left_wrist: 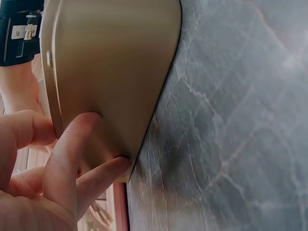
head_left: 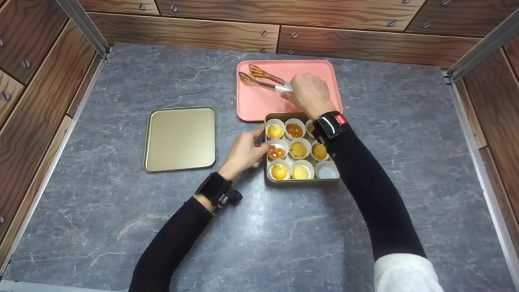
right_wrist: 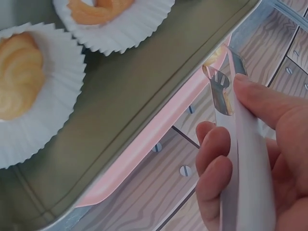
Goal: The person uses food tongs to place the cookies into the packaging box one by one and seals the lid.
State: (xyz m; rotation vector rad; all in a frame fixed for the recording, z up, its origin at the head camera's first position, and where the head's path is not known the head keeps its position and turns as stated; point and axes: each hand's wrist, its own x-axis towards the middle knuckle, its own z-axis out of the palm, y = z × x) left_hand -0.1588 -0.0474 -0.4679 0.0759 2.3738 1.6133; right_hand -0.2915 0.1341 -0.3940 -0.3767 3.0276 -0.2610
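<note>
My left hand [head_left: 245,149] is at the left side of a gold tin [head_left: 302,183], thumb over its rim and fingertips against the outer wall [left_wrist: 110,62]. Inside the tin stand white paper cups with small pastries, such as a yellow swirl [head_left: 279,172] and a pretzel [head_left: 276,151]. My right hand [head_left: 310,91] grips white-handled tongs [right_wrist: 250,159] above a pink tray [head_left: 263,107] behind the tin. The tong tips are apart at the tray's upper left; whether they hold anything, I cannot tell. My right forearm hides part of the tin.
A gold lid [head_left: 180,140] lies flat on the grey marbled table [head_left: 121,227], left of the tin. Wood-patterned panels [head_left: 182,30] with metal frame edges enclose the back and sides. A translucent cup [head_left: 326,170] sits in the tin's front right corner.
</note>
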